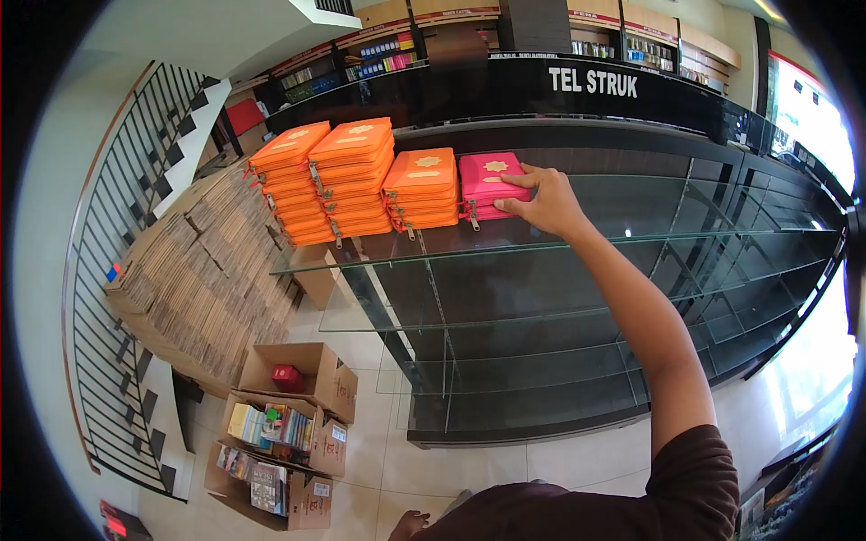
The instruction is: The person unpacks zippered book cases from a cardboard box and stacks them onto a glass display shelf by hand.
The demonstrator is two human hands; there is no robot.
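Observation:
Pink zippered cases (488,178) form a short stack on the top glass shelf (433,249). My right hand (547,200) is closed on the right side of this stack, thumb and fingers at its edge. Directly left of it stands a stack of orange zippered cases (421,180), and two taller orange stacks (352,171) (290,176) rise farther left. Zipper pulls hang at their front corners. My left hand (410,525) hangs low at the bottom edge, away from the shelf, its fingers curled; whether it holds anything is hidden.
Lower glass shelves (541,316) extend below and right. Open cartons with books (275,428) stand on the floor at lower left. Flattened cardboard (203,270) is piled beside the stair railing (108,298). A black counter (505,90) runs behind the shelf.

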